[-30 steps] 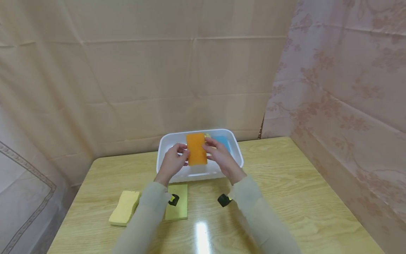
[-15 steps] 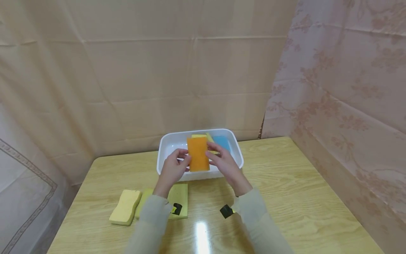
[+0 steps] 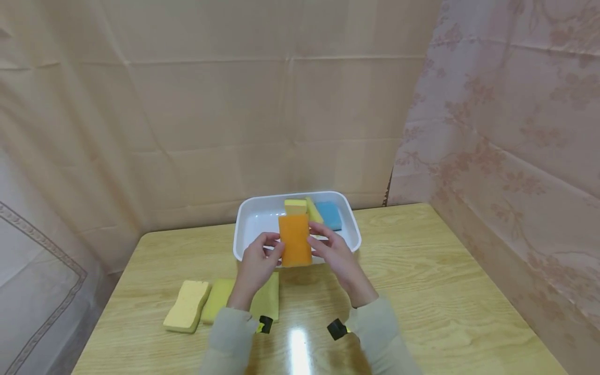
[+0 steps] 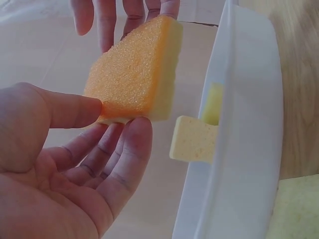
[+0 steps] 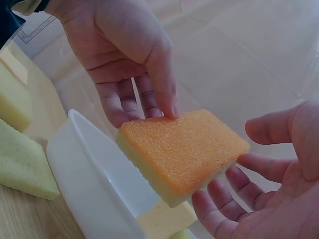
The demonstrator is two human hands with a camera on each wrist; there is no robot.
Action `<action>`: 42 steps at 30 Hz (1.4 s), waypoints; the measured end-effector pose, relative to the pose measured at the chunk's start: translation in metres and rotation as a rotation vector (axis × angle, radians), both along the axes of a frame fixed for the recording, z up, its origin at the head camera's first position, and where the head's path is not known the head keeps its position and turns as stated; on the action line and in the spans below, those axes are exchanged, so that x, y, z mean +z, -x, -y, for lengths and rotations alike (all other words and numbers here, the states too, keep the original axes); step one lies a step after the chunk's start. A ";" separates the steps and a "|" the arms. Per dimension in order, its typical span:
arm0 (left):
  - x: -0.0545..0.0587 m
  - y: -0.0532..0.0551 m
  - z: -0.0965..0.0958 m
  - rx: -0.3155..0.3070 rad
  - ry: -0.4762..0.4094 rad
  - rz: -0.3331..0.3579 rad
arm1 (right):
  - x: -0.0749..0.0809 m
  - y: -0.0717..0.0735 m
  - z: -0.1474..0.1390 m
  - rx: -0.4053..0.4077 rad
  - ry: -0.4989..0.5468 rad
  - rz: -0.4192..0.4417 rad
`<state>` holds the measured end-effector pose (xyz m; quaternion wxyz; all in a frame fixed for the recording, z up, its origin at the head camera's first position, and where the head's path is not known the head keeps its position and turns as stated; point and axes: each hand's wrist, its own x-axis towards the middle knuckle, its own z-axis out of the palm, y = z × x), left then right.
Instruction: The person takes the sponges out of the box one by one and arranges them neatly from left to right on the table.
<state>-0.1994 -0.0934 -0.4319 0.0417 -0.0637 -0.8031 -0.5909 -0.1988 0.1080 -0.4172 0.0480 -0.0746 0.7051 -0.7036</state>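
Observation:
A sponge point(image 3: 295, 240) with an orange face and a pale yellow body is held up over the near side of the white tray point(image 3: 357, 244). My left hand point(image 3: 257, 264) pinches one edge of it, thumb on the orange face and fingers beneath, as the left wrist view shows. At the opposite edge, the fingertips of my right hand point(image 5: 294, 174) touch the sponge from below, while its thumb stands off the orange face. Inside the tray lie a yellow sponge block point(image 3: 295, 207), a slanted yellow sponge point(image 3: 314, 211) and a blue sponge point(image 3: 330, 215).
On the wooden table point(image 3: 445, 291), left of the arms, lie a wavy-sided yellow sponge point(image 3: 187, 305), a darker yellow sponge point(image 3: 217, 300) and a greenish-yellow sponge point(image 3: 269, 298) partly behind the left wrist. A beige curtain point(image 3: 211, 120) hangs behind the tray.
Both hands have drawn the orange-faced sponge toward the body, from over the tray's middle to its near rim. The yellow sponges in the tray have come into fuller view.

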 end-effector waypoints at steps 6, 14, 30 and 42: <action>-0.007 -0.005 0.000 -0.005 -0.013 0.012 | -0.005 -0.004 0.000 -0.013 -0.011 0.018; -0.018 -0.011 0.000 0.010 -0.003 0.051 | -0.018 -0.007 0.002 -0.045 -0.030 0.009; -0.031 -0.030 -0.006 0.032 0.017 0.147 | -0.033 -0.020 0.000 -0.055 -0.077 0.067; -0.044 -0.042 -0.010 0.019 -0.044 0.134 | -0.046 -0.030 -0.001 -0.074 -0.135 0.085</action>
